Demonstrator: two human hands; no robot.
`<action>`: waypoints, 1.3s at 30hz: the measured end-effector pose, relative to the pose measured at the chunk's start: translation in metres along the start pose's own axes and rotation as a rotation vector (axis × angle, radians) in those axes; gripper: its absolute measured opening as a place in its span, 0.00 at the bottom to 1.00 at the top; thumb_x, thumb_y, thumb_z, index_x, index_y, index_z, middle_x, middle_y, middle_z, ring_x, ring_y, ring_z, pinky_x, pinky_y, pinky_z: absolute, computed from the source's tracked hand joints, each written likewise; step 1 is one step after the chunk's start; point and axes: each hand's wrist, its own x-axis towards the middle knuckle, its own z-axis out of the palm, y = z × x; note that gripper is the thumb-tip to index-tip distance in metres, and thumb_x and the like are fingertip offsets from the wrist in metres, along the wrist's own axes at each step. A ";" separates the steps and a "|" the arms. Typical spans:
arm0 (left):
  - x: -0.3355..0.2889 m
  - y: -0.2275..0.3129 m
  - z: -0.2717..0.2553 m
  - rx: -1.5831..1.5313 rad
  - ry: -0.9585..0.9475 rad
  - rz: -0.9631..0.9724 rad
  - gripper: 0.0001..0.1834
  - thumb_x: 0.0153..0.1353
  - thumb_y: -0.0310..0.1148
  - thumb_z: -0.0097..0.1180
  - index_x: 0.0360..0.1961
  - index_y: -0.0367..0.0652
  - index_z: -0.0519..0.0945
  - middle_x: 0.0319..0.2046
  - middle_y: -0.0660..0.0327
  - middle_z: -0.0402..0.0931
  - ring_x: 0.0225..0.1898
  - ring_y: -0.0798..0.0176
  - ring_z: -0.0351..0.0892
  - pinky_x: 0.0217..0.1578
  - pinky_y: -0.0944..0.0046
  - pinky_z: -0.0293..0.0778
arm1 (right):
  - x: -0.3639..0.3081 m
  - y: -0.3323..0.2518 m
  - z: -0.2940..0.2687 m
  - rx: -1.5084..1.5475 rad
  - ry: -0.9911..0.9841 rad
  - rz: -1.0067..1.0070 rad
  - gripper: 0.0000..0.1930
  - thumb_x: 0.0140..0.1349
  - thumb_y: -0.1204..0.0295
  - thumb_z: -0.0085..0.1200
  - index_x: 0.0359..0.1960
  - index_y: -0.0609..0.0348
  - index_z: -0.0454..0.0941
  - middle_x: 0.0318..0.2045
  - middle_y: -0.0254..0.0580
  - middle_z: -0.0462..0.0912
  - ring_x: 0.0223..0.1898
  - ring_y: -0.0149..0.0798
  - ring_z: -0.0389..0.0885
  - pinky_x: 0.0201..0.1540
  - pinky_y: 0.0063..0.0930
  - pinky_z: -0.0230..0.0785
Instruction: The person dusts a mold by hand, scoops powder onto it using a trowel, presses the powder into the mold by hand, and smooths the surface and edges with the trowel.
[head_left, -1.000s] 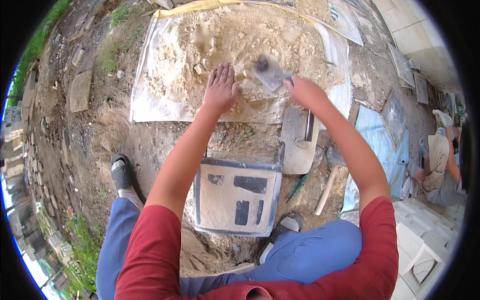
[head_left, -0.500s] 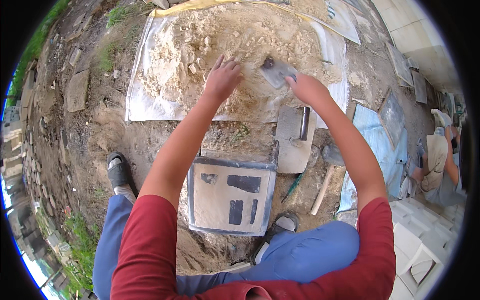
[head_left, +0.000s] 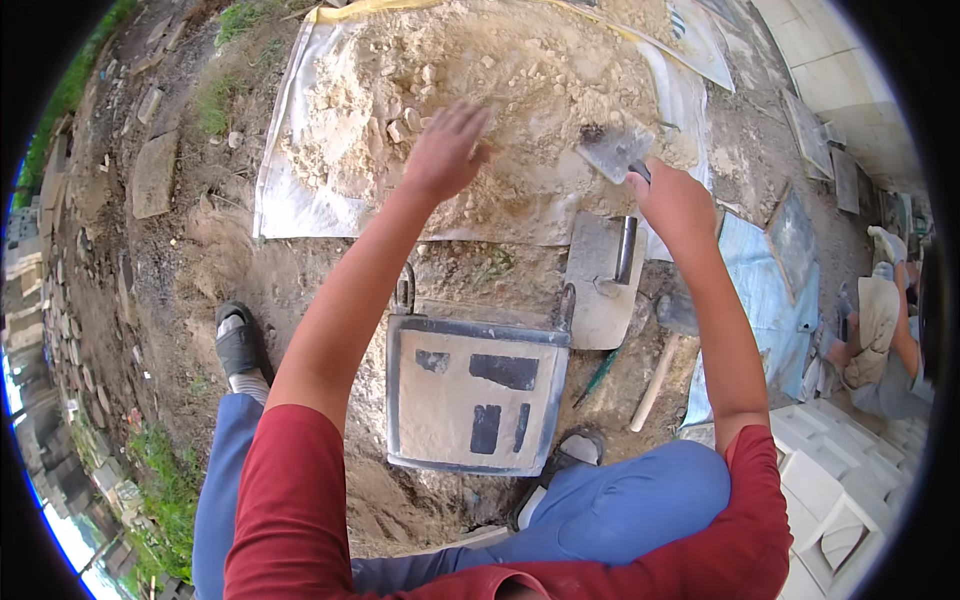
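A heap of pale, crumbly soil is spread on a white woven sheet in front of me. Over the left part of the heap is my left hand, its fingers stretched out and slightly blurred, with nothing in it. My right hand is wrapped round the dark handle of a flat metal trowel, whose blade lies on or just above the soil's right side. Nearer to me, a larger plastering trowel with a tubular handle rests by the sheet's edge.
Before my knees lies a dark-framed mould with rectangular openings. Beside it are a mallet and a green-handled tool. Blue sheeting and pale blocks stand to the right, where another person sits.
My right hand has drawn the small trowel to the right across the heap. My left hand stays over the soil, shifted only slightly. The view has moved a little.
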 end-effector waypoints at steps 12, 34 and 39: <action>-0.001 0.029 0.054 0.021 -0.038 0.152 0.39 0.82 0.55 0.29 0.84 0.43 0.49 0.85 0.59 0.44 0.86 0.58 0.36 0.83 0.51 0.33 | -0.013 0.014 0.025 0.054 -0.007 -0.107 0.19 0.72 0.48 0.55 0.46 0.50 0.84 0.36 0.51 0.89 0.40 0.58 0.89 0.42 0.54 0.80; 0.020 0.057 0.035 -0.104 0.045 0.279 0.12 0.73 0.40 0.57 0.51 0.50 0.85 0.68 0.61 0.75 0.78 0.54 0.62 0.82 0.41 0.42 | 0.004 0.042 -0.002 0.053 0.080 -0.042 0.21 0.72 0.47 0.55 0.44 0.51 0.84 0.39 0.50 0.90 0.42 0.58 0.89 0.44 0.54 0.79; 0.029 0.029 0.026 -0.067 0.006 0.112 0.10 0.76 0.35 0.51 0.44 0.42 0.80 0.50 0.57 0.80 0.65 0.52 0.76 0.82 0.42 0.46 | -0.011 0.044 -0.024 -0.061 -0.036 0.014 0.20 0.71 0.48 0.56 0.45 0.52 0.84 0.39 0.50 0.89 0.43 0.57 0.89 0.45 0.54 0.79</action>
